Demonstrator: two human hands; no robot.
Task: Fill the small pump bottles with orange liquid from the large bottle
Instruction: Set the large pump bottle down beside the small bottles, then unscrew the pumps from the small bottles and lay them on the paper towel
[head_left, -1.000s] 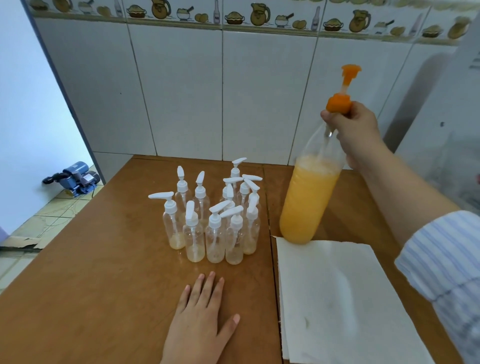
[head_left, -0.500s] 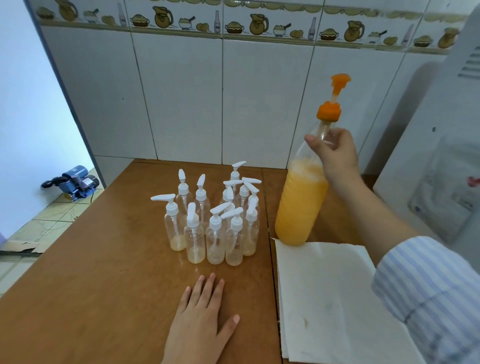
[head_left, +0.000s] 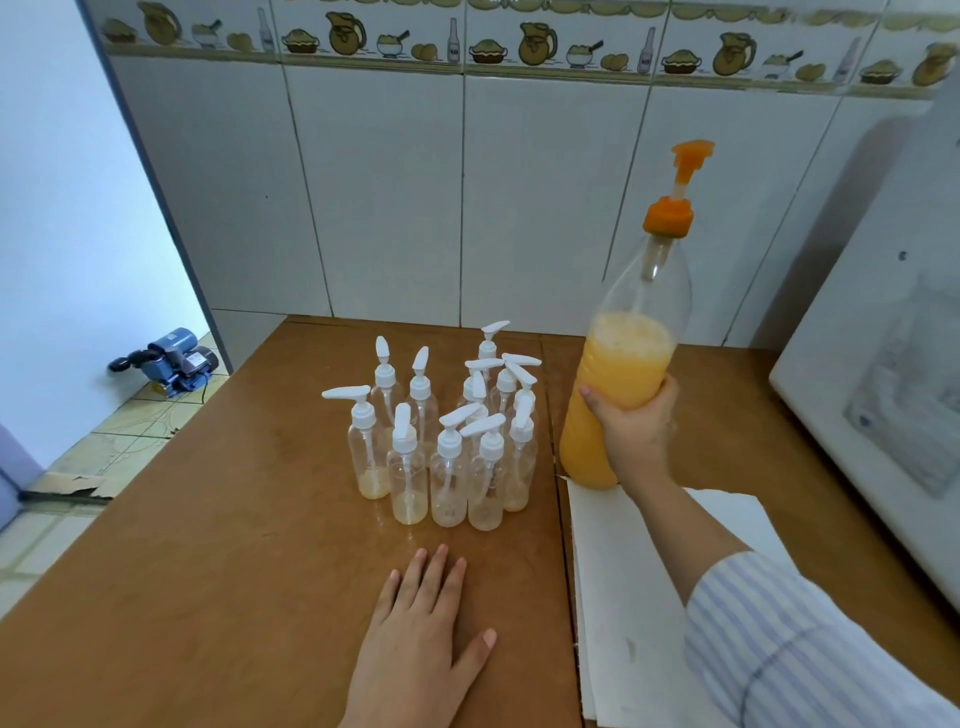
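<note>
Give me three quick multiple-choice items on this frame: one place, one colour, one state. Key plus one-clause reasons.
1. The white paper sheet lies:
A left of the small pump bottles
B in front of the large bottle, on the right
C against the wall

2. The large bottle's pump is:
A white
B blue
C orange

3. The left hand is:
A flat on the table
B gripping a small bottle
C raised

Key: B, the sheet starts at the large bottle base; C, orange collar and head; A, fingers straight on the table.

No text, label or number is legible on anything here.
</note>
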